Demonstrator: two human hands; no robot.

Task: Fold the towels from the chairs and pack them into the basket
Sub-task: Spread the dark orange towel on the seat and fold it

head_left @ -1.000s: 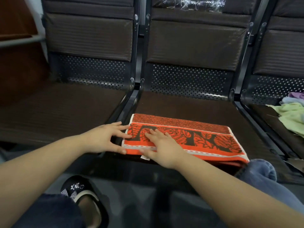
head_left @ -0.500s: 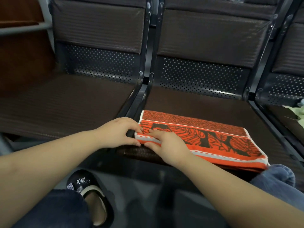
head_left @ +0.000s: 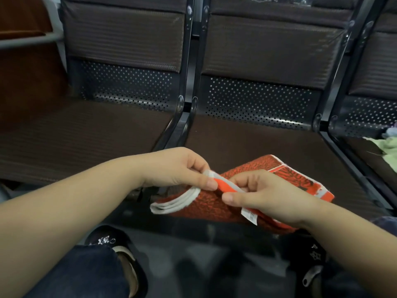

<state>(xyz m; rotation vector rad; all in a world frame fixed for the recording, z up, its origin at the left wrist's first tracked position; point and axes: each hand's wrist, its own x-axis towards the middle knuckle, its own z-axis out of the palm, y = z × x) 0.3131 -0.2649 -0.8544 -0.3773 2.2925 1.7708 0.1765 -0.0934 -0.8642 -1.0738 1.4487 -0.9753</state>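
Observation:
An orange and black patterned towel point(head_left: 279, 175), folded into a strip with white edging, lies at the front of the middle chair seat point(head_left: 247, 143). Its left end is lifted off the seat. My left hand point(head_left: 171, 168) pinches the top white-edged corner between thumb and fingers. My right hand point(head_left: 264, 196) pinches the same raised edge just to the right, above a small white label. Lower folded layers hang loose beneath both hands. No basket is in view.
More towels, pale green and lilac point(head_left: 386, 145), lie on the chair at the far right. The left chair seat point(head_left: 86, 134) holds nothing. Black metal armrest bars separate the seats. My knees and black slippers point(head_left: 120, 254) are below, on a grey floor.
Both hands went from pressing flat on the towel's left end to pinching it. That end is now raised off the seat and drawn toward the right.

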